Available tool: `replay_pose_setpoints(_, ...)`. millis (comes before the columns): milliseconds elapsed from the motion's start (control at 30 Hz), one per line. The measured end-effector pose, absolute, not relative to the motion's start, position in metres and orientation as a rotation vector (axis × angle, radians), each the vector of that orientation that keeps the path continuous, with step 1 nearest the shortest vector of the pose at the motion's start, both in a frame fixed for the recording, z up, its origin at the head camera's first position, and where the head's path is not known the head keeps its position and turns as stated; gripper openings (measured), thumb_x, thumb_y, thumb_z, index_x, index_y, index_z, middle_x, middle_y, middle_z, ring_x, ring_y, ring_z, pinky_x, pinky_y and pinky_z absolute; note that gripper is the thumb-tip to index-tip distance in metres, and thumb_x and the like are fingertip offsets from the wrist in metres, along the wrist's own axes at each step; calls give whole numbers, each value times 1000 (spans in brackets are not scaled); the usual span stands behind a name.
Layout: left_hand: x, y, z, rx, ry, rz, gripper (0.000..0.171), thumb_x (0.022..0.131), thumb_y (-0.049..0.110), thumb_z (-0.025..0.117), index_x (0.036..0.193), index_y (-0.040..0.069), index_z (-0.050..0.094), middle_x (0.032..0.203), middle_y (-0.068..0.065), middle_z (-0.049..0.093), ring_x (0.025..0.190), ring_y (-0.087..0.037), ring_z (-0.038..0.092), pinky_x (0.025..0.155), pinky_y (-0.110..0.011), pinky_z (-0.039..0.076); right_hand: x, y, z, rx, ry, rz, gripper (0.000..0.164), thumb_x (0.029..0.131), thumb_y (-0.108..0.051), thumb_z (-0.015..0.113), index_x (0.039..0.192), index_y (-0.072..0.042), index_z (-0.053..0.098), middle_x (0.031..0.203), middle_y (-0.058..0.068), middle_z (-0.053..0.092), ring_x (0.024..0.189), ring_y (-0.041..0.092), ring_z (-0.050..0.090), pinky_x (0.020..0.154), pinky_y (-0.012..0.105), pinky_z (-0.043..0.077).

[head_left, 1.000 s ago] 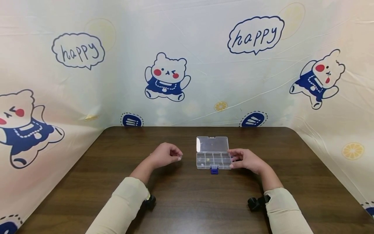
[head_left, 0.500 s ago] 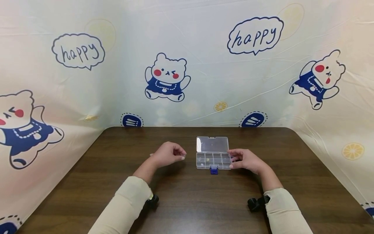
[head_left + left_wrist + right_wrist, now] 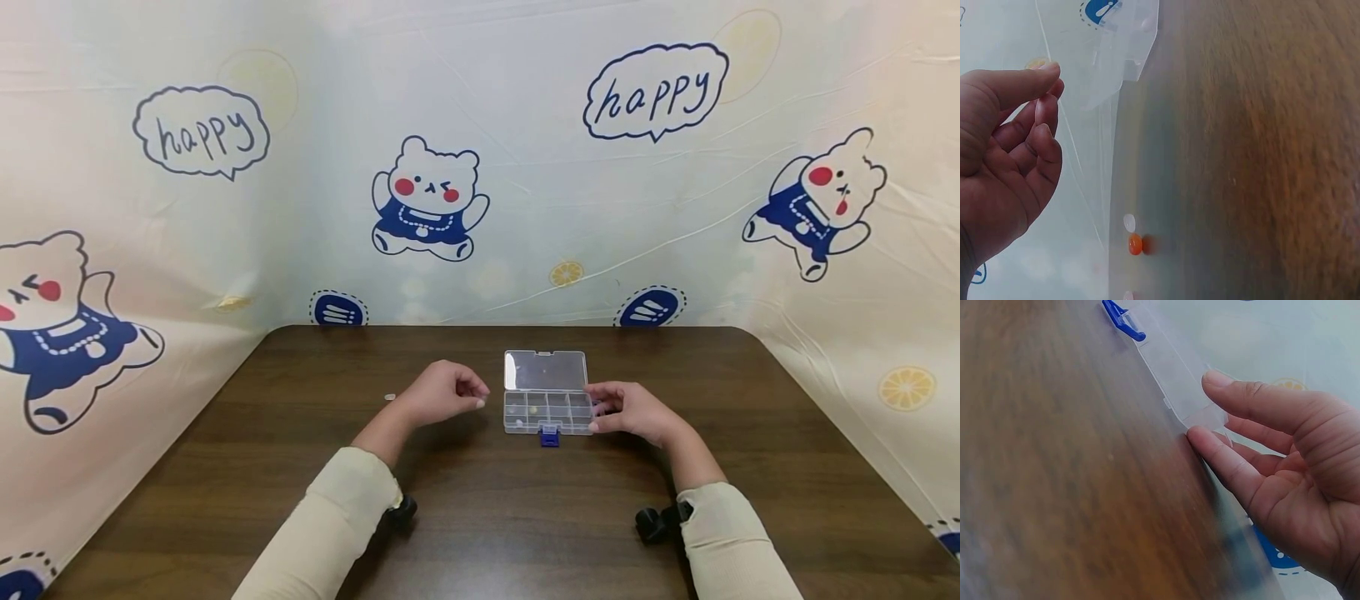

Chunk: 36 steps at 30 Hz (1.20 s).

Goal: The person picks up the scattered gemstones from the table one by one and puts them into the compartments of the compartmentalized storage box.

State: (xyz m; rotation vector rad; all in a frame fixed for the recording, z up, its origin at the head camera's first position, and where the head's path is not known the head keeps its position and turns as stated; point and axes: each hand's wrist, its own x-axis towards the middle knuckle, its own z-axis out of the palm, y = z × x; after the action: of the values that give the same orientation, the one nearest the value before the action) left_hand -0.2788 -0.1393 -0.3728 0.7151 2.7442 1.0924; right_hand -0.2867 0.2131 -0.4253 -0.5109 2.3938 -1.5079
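Note:
A clear plastic compartment box (image 3: 565,422) stands on the table with its lid (image 3: 545,371) raised at the back and a blue latch (image 3: 550,438) hanging in front. Several small pale and yellowish beads lie in its left compartments. My right hand (image 3: 637,410) grips the box's right end, thumb at the front corner and fingers behind. Left of the box, my left hand (image 3: 442,392) is held above the table, thumb and forefinger tips together; whether something small is between them is hidden. An orange bead (image 3: 1135,244) and a whitish one (image 3: 1129,222) lie below it.
On the brown table (image 3: 480,500), a small clear piece (image 3: 390,397) lies left of my left wrist. Another pale piece (image 3: 1128,295) shows at the left wrist view's bottom edge. A printed cloth backdrop (image 3: 510,83) surrounds the table's back and sides.
My left hand has moved right, closer to the box, uncovering the small clear piece by its wrist. The right hand and the box have stayed in place.

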Motion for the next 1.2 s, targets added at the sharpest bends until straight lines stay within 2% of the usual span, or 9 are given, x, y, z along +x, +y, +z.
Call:
replay_pose_setpoints(433, -281, -123, -372, 797, 2767, 1051, 5, 86, 11, 76, 90, 11, 74, 82, 6, 67, 76, -12, 58, 72, -28, 51, -287, 214, -425, -517, 2404, -1483, 68, 79, -10, 81, 138, 4, 50, 127, 23, 57, 99, 27, 59, 81, 28, 53)
replay_pose_setpoints(733, -283, -115, -372, 820, 2746, 1058, 5, 86, 10, 76, 90, 11, 74, 81, 6, 67, 75, -12, 59, 70, -27, 51, -287, 213, -426, -567, 2380, -1522, 69, 79, -5, 81, 137, 10, 47, 126, 27, 56, 102, 30, 60, 77, 26, 52)
replay_pose_setpoints(967, -286, -110, -371, 831, 2726, 1064, 10, 85, 8, 75, 94, 3, 75, 82, 4, 67, 75, -13, 59, 71, -27, 51, -286, 214, -426, -554, 2368, -1531, 69, 79, -4, 80, 137, 10, 47, 126, 27, 56, 102, 30, 60, 77, 25, 53)
replay_pose_setpoints(1200, -289, -102, -369, 819, 2703, 1073, 9, 85, 9, 76, 93, 4, 75, 80, 4, 67, 74, -14, 58, 69, -26, 52, -286, 213, -425, -544, 2359, -1533, 69, 79, -5, 80, 138, 9, 46, 126, 27, 56, 102, 30, 59, 78, 25, 53)
